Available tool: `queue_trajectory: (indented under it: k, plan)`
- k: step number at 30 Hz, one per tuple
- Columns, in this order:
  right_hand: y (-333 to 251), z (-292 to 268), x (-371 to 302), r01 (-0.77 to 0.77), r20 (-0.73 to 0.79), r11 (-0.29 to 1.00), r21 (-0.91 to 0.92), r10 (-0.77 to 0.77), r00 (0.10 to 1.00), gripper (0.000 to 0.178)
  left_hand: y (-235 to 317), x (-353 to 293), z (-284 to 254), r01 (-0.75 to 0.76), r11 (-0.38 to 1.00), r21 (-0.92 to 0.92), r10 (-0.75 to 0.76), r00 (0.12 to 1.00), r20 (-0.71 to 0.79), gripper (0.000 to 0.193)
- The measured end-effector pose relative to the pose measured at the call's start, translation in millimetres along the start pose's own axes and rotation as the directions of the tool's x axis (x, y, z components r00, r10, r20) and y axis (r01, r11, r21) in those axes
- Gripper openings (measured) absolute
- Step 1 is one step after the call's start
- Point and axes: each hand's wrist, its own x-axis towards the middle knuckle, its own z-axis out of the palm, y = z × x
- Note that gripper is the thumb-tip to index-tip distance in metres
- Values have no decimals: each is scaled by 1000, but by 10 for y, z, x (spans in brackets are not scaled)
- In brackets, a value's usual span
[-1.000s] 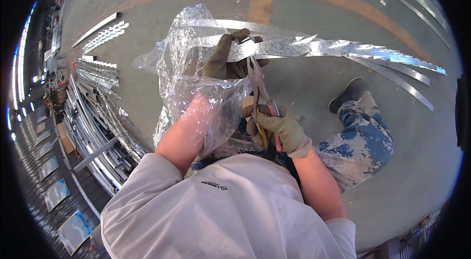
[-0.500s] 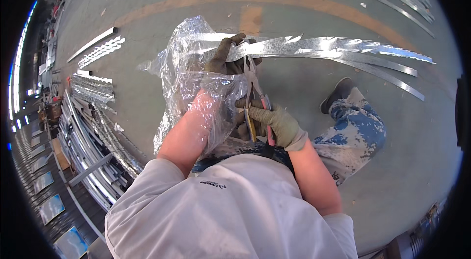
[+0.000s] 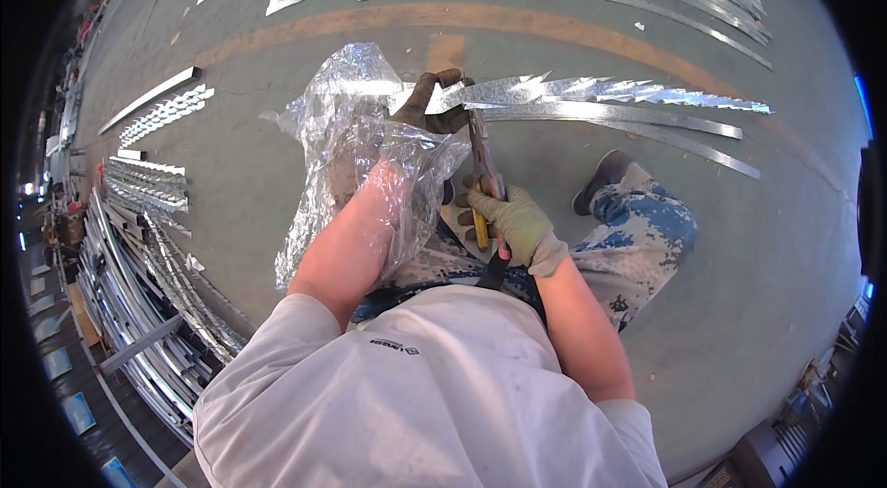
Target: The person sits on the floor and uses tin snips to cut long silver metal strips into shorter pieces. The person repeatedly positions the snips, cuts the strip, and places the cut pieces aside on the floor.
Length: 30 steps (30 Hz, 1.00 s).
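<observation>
White shirt, gloved hands [image 3: 513, 220], camouflage trousers

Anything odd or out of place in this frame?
Yes: crinkled clear plastic sheeting is wrapped around the left forearm like a makeshift sleeve, while the gloved left hand grips a jagged, saw-toothed silver metal strip.

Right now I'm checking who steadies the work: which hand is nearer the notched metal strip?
Left. The left hand grips the notched metal strip at its end; the right hand sits lower, holding the snips.

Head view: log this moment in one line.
left hand: grips notched silver metal strip | right hand: squeezes yellow-handled tin snips | clear plastic sheet over left forearm
</observation>
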Motion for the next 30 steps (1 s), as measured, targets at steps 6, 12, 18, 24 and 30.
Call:
queue_trajectory:
  k: [6, 12, 18, 24, 30]
  plan:
    - [-57, 32, -30, -5, -22, 998, -60, 3, 1000, 39, 46, 18, -38, 29, 995, -98, -20, 995, 93, 42]
    - [-284, 70, -169, -4, -14, 992, -128, 2, 1000, 42, 4, -3, 58, 18, 988, -154, -7, 997, 73, 47]
    - [-323, 71, -171, -23, -15, 987, -157, 21, 1000, 45, -15, 21, 11, 18, 997, -79, -16, 999, 36, 49]
    - [-97, 55, -110, 31, 41, 957, 288, -45, 998, 53, -19, -50, 35, 13, 998, -69, -13, 1000, -10, 50]
    - [-187, 170, -105, 17, -43, 981, 191, -9, 999, 51, -6, -35, 46, -8, 998, -64, 5, 999, -45, 51]
